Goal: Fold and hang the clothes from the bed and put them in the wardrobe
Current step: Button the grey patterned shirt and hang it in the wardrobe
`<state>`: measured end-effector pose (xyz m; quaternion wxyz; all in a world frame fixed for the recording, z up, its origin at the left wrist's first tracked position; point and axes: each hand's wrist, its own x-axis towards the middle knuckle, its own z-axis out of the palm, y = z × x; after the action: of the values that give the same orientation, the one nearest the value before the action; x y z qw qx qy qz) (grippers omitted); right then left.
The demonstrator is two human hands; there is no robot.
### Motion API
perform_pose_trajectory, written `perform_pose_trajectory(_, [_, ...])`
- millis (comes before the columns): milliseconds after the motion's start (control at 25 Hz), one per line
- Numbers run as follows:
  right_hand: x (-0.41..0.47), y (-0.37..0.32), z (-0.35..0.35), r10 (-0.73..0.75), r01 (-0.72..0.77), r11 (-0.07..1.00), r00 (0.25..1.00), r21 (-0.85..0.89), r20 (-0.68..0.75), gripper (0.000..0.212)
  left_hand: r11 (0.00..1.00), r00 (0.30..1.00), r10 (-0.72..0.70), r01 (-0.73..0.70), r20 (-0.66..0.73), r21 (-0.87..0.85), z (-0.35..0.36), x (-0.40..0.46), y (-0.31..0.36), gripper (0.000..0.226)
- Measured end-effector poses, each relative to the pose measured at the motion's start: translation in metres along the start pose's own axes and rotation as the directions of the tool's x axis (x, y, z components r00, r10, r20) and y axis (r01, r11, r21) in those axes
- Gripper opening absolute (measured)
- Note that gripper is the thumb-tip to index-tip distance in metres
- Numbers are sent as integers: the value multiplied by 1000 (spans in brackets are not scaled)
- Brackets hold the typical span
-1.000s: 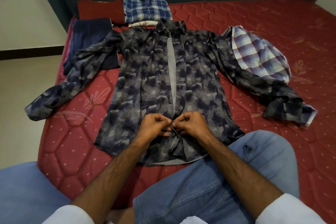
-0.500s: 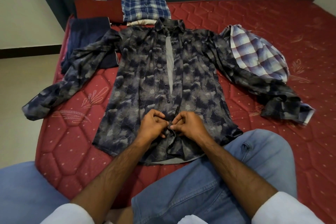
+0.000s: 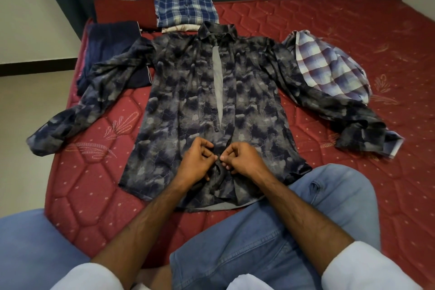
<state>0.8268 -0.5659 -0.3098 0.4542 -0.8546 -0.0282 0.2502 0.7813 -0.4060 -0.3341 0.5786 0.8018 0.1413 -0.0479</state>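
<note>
Head view: patterned dark shirt (image 3: 188, 106) spread face-up on bed (image 3: 329, 19), sleeves out both sides. Left hand (image 3: 196, 163) and right hand (image 3: 242, 160) meet at lower placket, fingers curled, each pinching front edge; likely fastening button. Upper placket open. Done, by look: folded plaid shirt (image 3: 186, 6) on stack near headboard, folded navy garment (image 3: 110, 45) left. Left: crumpled checked shirt (image 3: 329, 66); folding, hanging, wardrobe.
</note>
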Motion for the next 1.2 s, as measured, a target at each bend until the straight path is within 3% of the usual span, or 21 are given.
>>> perform_pose_trajectory(120, [-6,-1,-3,-71,66,986,997,-152,-23,17,969,987,160,-156,-5,191,-5,0,-3,39])
perform_pose_trajectory(200, [-14,-6,-14,-98,138,950,983,-279,153,26,905,967,236,-256,99,339,-13,-2,-2,50])
perform_pose_trajectory(280, [-29,-11,-20,-95,247,896,919,-370,384,42,775,935,247,-348,253,528,-24,-8,-1,50])
perform_pose_trajectory(360, [-45,-11,-14,-96,359,771,882,-526,461,56,646,910,235,-409,342,645,-39,-13,-1,38])
perform_pose_trajectory(440, [-56,-12,-5,-131,432,621,880,-654,456,49,641,907,206,-409,368,650,-51,-14,0,29])
perform_pose_trajectory(480, [-58,-15,-4,-125,449,599,870,-663,476,43,664,906,196,-404,375,629,-55,-12,2,25])
perform_pose_trajectory(560, [-52,-28,-13,4,380,740,822,-555,569,33,703,904,233,-411,358,581,-56,-2,8,19])
perform_pose_trajectory(640, [-36,-42,-29,94,199,913,747,-357,658,20,736,910,313,-414,273,535,-52,14,18,20])
perform_pose_trajectory(680, [-23,-46,-36,59,153,948,777,-279,626,15,758,916,336,-402,221,514,-49,24,24,22])
perform_pose_trajectory(720, [-7,-48,-40,-11,151,962,854,-229,520,9,788,925,339,-380,174,484,-46,34,30,25])
perform_pose_trajectory(800, [24,-51,-43,-139,169,966,977,-196,159,2,876,962,254,-272,100,399,-40,57,40,27])
perform_pose_trajectory(880, [46,-50,-37,-152,130,962,985,-240,-77,5,923,986,156,-167,58,347,-32,73,42,22])
perform_pose_trajectory(1000, [55,-44,-22,-81,29,913,991,-407,-110,27,899,987,155,-156,36,409,-22,80,32,16])
perform_pose_trajectory(1080, [53,-41,-13,-112,16,838,983,-546,-142,44,889,984,175,-176,40,423,-19,82,24,13])
perform_pose_trajectory(1200, [52,-45,-11,-151,42,769,981,-638,-118,44,887,983,182,-174,24,428,-16,85,15,7])
